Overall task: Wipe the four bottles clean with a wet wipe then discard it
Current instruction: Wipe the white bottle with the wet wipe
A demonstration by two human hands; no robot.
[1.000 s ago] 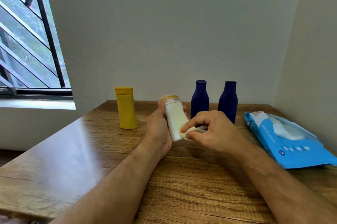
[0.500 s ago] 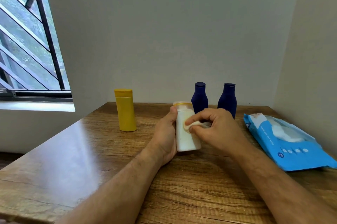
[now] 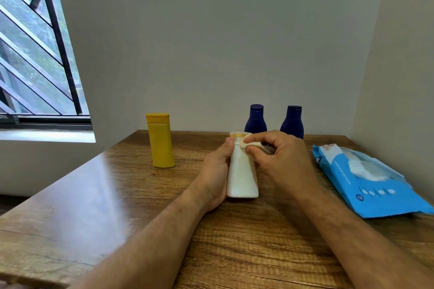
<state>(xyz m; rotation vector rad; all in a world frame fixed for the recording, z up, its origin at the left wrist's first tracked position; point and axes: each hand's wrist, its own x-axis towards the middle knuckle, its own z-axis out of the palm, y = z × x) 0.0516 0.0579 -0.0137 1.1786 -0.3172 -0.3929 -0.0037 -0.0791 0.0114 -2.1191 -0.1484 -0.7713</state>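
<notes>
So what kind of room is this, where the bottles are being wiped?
Probably a plain room at home: a wooden table pushed into a bare wall corner, a barred window on the left, and a blue pack of wipes.

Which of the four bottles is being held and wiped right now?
The white bottle: the left hand grips it while the right hand rubs the wipe near its cap. The yellow bottle and both blue bottles stand untouched.

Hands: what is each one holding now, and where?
Left hand grips the white bottle around its body; right hand pinches the wet wipe against its cap.
</notes>
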